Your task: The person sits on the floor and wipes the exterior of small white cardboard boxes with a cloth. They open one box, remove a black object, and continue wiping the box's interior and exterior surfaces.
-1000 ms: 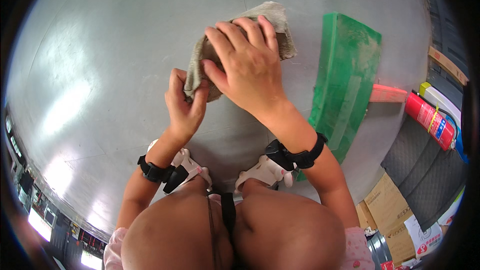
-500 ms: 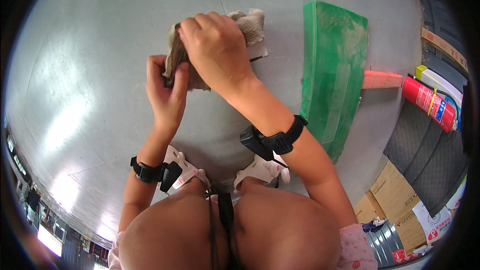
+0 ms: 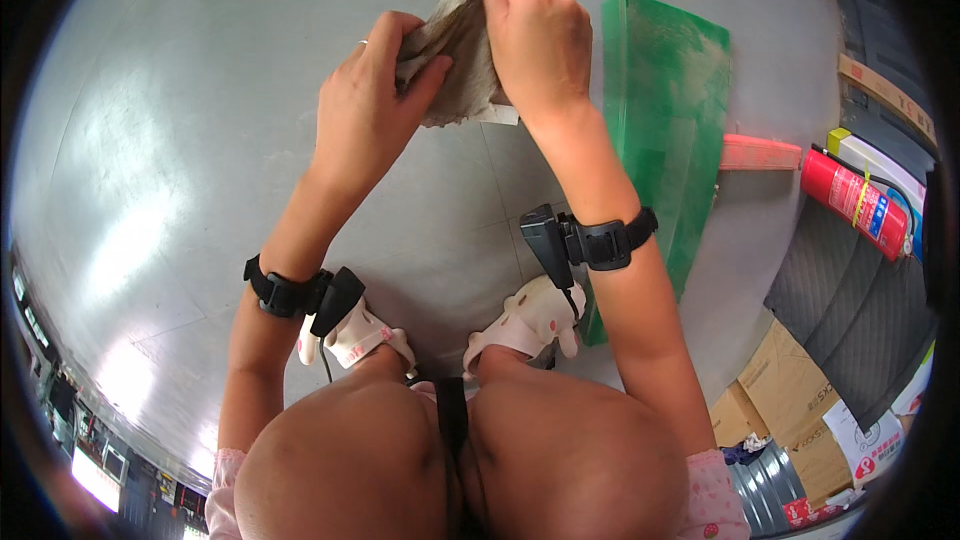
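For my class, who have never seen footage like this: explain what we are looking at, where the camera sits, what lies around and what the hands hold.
The camera is worn on a person's head and looks down, so its wide lens bends straight edges. Knees and slippered feet show below. The left hand and right hand both grip a crumpled grey cloth above a shiny grey floor. Each wrist wears a black band. A green board lies on the right; farther right are a red fire extinguisher and cardboard boxes.

Both forearms are reaching forward from the bent knees. The left hand (image 3: 365,105) is pinching with thumb and fingers, and the right hand (image 3: 535,35) is gripping from above, fingers curled.
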Demonstrator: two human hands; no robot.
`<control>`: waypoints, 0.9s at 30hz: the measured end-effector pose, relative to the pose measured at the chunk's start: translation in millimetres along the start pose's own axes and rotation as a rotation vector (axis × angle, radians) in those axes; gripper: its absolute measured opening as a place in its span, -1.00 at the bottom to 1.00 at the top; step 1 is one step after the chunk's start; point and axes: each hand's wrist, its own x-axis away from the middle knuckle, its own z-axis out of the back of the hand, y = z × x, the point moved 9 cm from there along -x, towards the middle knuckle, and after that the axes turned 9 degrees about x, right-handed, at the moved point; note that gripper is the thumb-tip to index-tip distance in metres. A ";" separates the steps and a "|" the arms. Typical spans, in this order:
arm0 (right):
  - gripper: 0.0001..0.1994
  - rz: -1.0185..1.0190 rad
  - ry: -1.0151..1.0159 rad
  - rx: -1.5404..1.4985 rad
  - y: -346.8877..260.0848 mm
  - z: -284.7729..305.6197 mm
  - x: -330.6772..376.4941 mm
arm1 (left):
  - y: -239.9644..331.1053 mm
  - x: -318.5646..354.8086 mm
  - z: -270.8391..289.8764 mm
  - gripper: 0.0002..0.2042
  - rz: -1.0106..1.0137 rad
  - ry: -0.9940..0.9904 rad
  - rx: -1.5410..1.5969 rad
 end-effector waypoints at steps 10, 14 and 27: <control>-0.81 -0.028 0.669 -0.317 49.0 141.8 77.6 | 91.6 52.1 -2.0 -0.80 -0.693 -0.213 0.180; -0.79 0.235 0.406 -0.249 26.2 131.1 101.0 | 64.2 73.4 -9.5 -0.77 -0.647 -0.224 0.205; -0.61 -0.090 0.143 -0.101 -3.4 32.9 105.2 | -11.1 87.8 -16.6 -0.73 -0.242 -0.197 0.146</control>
